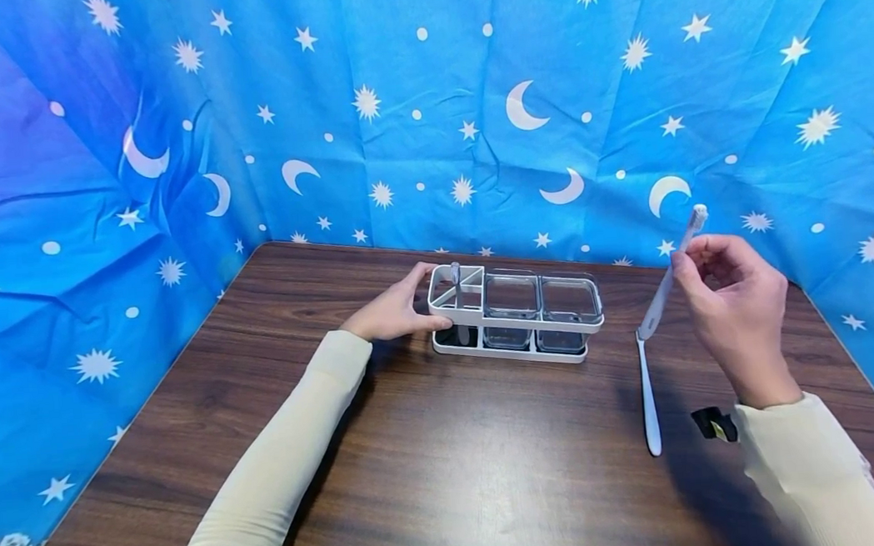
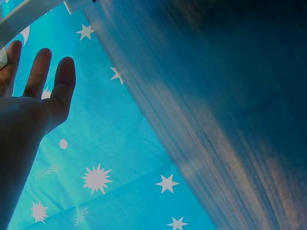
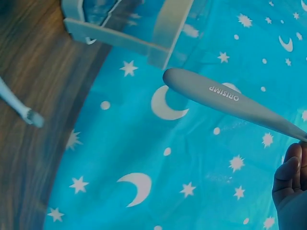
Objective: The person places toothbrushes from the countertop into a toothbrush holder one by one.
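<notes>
A white rack (image 1: 517, 328) with clear cups stands at the middle of the wooden table (image 1: 449, 473). My left hand (image 1: 409, 304) rests against the rack's left end, fingers straight in the left wrist view (image 2: 41, 79), with the rack's white edge (image 2: 24, 14) above them. One toothbrush (image 1: 457, 293) stands in the left compartment. My right hand (image 1: 683, 265) pinches a white toothbrush (image 1: 663, 288) in the air right of the rack, bristles up. The right wrist view shows its handle (image 3: 225, 98) and my fingers (image 3: 290, 182). Another white toothbrush (image 1: 649, 398) lies on the table below it.
A blue star-and-moon cloth (image 1: 427, 106) walls the table at the back and both sides. A small black object (image 1: 712, 423) sits by my right sleeve. The right wrist view shows the rack (image 3: 120, 38) and the lying toothbrush (image 3: 21, 110) on the wood.
</notes>
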`<state>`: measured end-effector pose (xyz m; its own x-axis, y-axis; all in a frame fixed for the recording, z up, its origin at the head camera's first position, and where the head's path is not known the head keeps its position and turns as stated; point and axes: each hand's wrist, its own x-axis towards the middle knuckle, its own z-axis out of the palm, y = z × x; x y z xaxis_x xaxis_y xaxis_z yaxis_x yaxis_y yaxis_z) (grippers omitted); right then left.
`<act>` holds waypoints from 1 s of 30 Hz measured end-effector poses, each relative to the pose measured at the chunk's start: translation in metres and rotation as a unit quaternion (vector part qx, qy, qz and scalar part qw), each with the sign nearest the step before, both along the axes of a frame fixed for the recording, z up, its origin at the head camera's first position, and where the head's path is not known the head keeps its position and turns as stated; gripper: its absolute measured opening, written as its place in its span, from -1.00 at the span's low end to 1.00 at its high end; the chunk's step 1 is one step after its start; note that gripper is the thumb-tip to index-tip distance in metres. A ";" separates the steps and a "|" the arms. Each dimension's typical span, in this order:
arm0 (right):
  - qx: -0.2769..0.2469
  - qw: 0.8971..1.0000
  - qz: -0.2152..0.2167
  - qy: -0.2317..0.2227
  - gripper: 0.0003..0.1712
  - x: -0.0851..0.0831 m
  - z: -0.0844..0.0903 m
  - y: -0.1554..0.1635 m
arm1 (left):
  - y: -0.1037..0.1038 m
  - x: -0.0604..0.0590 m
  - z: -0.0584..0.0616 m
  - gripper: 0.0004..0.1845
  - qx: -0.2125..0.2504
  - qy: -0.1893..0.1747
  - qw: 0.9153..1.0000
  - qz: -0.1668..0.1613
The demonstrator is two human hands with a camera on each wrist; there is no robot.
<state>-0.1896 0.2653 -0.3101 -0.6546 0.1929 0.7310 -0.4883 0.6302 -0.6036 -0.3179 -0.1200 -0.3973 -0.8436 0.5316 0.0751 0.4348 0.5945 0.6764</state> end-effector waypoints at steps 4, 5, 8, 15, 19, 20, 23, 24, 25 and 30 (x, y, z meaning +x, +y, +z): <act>-0.008 0.999 0.024 0.023 -0.79 -0.001 0.010 -0.011 | -0.001 0.000 -0.001 0.02 -0.005 -0.002 1.000 0.001; -0.010 0.999 0.028 0.029 -0.79 -0.002 0.012 -0.014 | -0.001 0.000 -0.002 0.02 -0.006 -0.003 1.000 0.000; -0.025 0.998 0.044 0.043 -0.79 -0.002 0.018 -0.021 | -0.001 -0.001 -0.002 0.01 -0.008 -0.003 1.000 -0.001; -0.058 0.994 0.066 0.072 -0.79 -0.007 0.022 -0.032 | -0.001 0.000 -0.002 -0.01 -0.006 -0.003 1.000 0.000; -0.053 0.994 0.069 0.073 -0.80 -0.009 0.022 -0.039 | -0.001 0.000 -0.001 -0.03 -0.004 -0.002 1.000 0.002; -0.050 0.994 0.070 0.071 -0.80 -0.009 0.022 -0.041 | -0.001 0.001 -0.001 -0.04 -0.003 -0.002 1.000 0.002; -0.047 0.994 0.079 0.065 -0.81 -0.011 0.022 -0.047 | 0.000 0.001 0.000 -0.04 -0.002 -0.003 1.000 0.003; -0.047 0.993 0.083 0.064 -0.81 -0.012 0.022 -0.050 | 0.000 0.001 0.000 -0.04 -0.003 -0.004 1.000 0.003; -0.046 0.993 0.086 0.062 -0.81 -0.012 0.022 -0.053 | 0.000 0.001 0.000 -0.03 -0.003 -0.005 1.000 0.003; -0.036 0.992 0.104 0.056 -0.81 -0.014 0.018 -0.064 | 0.000 0.003 0.002 -0.02 -0.004 -0.008 1.000 0.004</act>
<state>-0.2031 0.2014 -0.2920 -0.6018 0.1170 0.7901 -0.6692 0.4661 -0.5787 -0.3150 -0.1200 -0.3949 -0.8494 0.5246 0.0577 0.4190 0.6036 0.6783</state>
